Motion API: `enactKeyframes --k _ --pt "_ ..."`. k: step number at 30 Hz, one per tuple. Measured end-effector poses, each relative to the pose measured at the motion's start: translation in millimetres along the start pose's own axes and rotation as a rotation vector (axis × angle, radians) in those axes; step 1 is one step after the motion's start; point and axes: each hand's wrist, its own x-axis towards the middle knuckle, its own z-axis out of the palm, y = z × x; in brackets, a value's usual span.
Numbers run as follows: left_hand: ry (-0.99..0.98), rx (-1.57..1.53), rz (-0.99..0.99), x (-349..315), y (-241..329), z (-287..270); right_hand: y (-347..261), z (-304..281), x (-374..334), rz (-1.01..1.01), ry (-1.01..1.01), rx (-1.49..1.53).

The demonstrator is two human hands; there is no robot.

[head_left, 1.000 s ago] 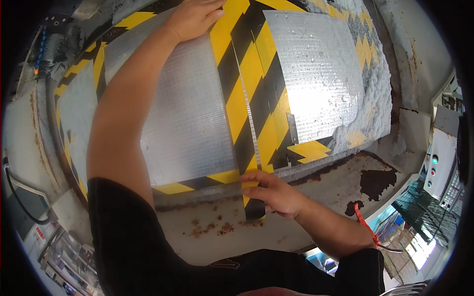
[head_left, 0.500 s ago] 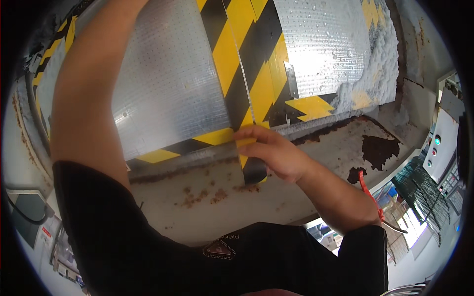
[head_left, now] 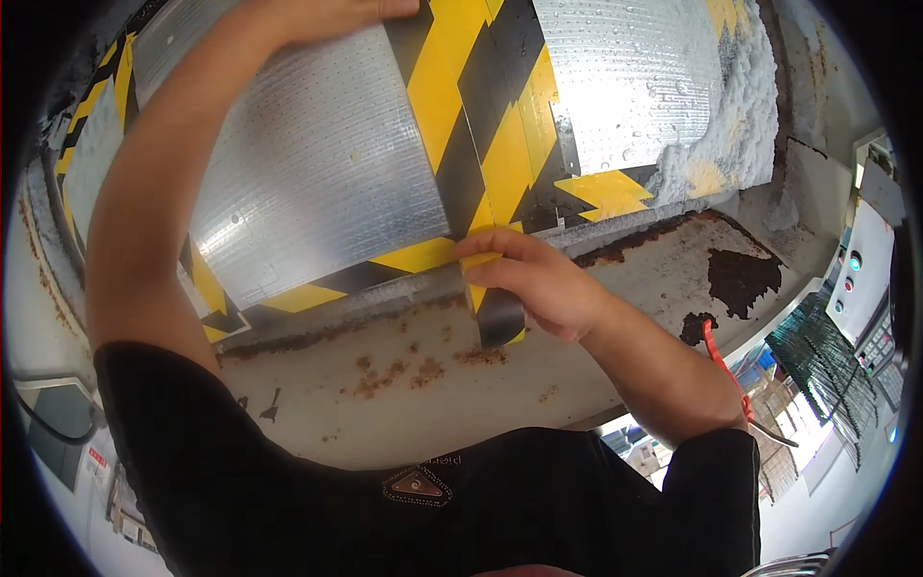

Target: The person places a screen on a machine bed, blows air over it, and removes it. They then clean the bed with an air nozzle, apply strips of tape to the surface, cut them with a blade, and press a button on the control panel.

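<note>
A strip of yellow-and-black striped tape (head_left: 486, 135) runs down between two silvery panels. Its lower end hangs loose past the panels' bottom edge, pinched between the thumb and fingers of my right hand (head_left: 538, 284). My left hand (head_left: 336, 14) lies at the top edge of the picture, partly cut off. Its fingers stretch out over the left silvery panel (head_left: 317, 163), the tips at the strip's left edge. More striped tape (head_left: 375, 272) borders the bottom of this panel, meeting the vertical strip near my right hand.
White frost (head_left: 735, 139) covers the right end of the right silvery panel (head_left: 625, 82), which carries water drops. Below runs a pale ledge (head_left: 404, 385) with rust patches. A red strap (head_left: 716, 361) hangs near my right forearm. At far right is a control panel (head_left: 851, 279) with buttons.
My left hand has come down into view at the top, beside the tape strip. My right hand keeps its pinch on the tape end, which has shifted slightly.
</note>
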Motion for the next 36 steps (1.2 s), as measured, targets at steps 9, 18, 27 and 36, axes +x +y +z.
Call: enactKeyframes --k 9,18,27,36 --pt "-0.005 -0.204 0.387 -97.0 101.8 30.3 2.6 0.7 0.9 0.005 -0.031 0.042" --pt "-0.051 -0.240 0.547 -130.3 137.9 17.1 -13.0 1.4 -11.3 -0.143 0.048 -0.459" --pt "0.038 -0.324 0.693 -108.0 112.9 22.3 -60.2 -32.9 -28.9 -0.623 1.005 -1.513" --pt "0.403 -0.110 -0.308 45.7 -43.3 39.3 -52.7 -37.8 -2.5 -0.686 0.928 -1.547"
